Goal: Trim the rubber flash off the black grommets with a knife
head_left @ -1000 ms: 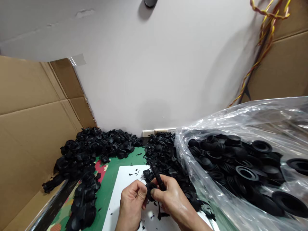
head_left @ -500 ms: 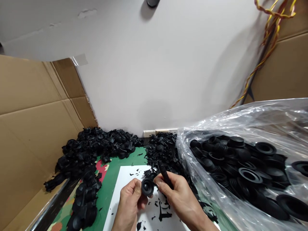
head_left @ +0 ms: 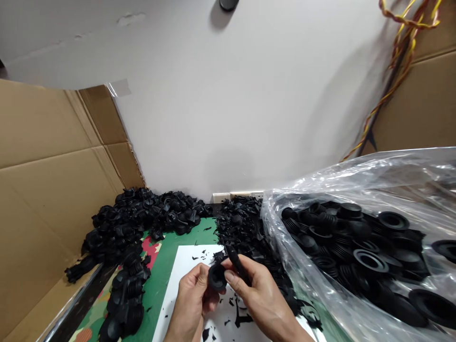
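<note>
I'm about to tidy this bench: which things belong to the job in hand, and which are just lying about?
Seem part of the job:
black part in the left hand
pen-like tool in the right hand
white sheet
scraps on the sheet
bag of similar parts

Likely just lying about:
twisted wires
cardboard
tape

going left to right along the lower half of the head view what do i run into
cardboard panel → column of black parts → left hand → cupped black piece → right hand → clear plastic bag
</note>
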A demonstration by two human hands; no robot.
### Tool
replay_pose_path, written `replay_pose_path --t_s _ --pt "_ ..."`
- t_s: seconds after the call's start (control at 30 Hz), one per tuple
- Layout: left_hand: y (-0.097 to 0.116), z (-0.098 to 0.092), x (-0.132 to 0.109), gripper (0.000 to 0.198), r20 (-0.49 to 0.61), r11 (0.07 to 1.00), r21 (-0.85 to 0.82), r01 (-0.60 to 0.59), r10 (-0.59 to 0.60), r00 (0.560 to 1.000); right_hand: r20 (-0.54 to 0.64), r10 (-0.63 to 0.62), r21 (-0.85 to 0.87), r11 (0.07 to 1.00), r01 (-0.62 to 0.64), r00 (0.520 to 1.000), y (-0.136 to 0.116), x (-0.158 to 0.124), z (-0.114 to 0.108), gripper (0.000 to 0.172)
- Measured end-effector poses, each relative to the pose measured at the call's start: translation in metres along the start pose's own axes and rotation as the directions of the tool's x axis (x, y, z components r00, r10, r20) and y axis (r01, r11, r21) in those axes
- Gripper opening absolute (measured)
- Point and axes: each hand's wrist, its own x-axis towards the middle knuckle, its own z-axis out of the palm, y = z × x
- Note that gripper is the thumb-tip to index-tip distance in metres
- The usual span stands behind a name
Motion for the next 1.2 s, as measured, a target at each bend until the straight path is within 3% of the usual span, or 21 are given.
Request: replay_pose_path --t_s 0.2,0.4,0.57,0.73,1.03,1.2 --pt "0.000 0.000 0.000 0.042 0.094 0.999 0.029 -0.015 0.012 0.995 -0.129 0.029 0.011 1.000 -0.028 0.991 0.003 -0.001 0.003 0.019" --pt "-0.004 0.000 0.001 0.051 0.050 1.000 0.020 -0.016 0.015 0.999 -0.123 0.078 -0.002 0.997 -0.079 0.989 0.004 -0.002 0.005 0.021" --pt "-0.002 -0.001 0.000 0.041 0.047 0.998 -0.062 0.009 -0.006 0.999 -0.161 -0.021 -0.112 0.994 0.003 0.987 0.002 -0.003 0.004 0.019" --pt "-0.003 -0.002 0.002 0.034 0.021 0.996 -0.093 0.017 -0.015 1.000 -0.032 -0.150 -0.253 0.958 0.137 0.988 0.000 -0.007 0.005 0.021" --pt "-0.003 0.002 0.002 0.041 0.007 0.999 -0.050 0.012 -0.012 1.000 0.002 -0.150 -0.426 0.894 0.136 0.989 0.007 -0.006 0.016 0.023" --pt "-0.008 0.002 0.004 0.043 -0.091 0.999 0.029 -0.044 0.046 0.995 0.048 -0.130 -0.511 0.848 0.136 0.990 0.007 -0.007 0.015 0.014"
